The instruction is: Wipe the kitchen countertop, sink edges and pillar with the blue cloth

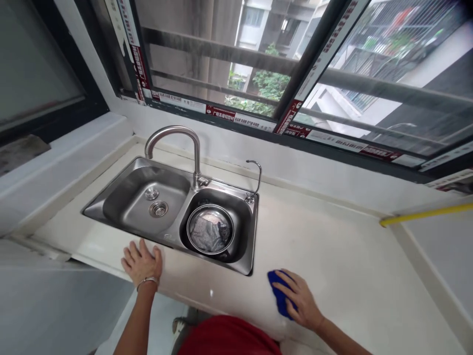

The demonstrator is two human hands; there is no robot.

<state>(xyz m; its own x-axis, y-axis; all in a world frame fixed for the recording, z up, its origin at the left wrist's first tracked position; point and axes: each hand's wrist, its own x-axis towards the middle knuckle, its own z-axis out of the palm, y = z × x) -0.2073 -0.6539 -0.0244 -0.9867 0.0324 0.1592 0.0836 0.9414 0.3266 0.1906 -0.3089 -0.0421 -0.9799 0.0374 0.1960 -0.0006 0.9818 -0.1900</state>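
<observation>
The right hand (297, 300) holds a blue cloth (280, 294) against the pale countertop (318, 236), its fingers laid over the top and the cloth showing beyond them on the side toward the sink. This cloth lies to the right of the double sink (218, 186), near its front right corner and apart from the rim. The left hand (143, 264) rests on the counter's front edge with its fingers spread wide, just in front of the left basin (127, 202); it grips nothing, and a silver bracelet (148, 280) circles the wrist. In the right basin (246, 236) sits a round metal bowl (190, 231) with something grey and crumpled inside, perhaps fabric, though the glare makes it hard to be sure. A large curved faucet (197, 153) rises behind the divider between the basins, its spout end over the back of the left one. A thinner tap (260, 172) stands at the back right corner of the sink. Behind the counter runs a window, and a yellow pipe (428, 214) extends along the right-hand wall.
</observation>
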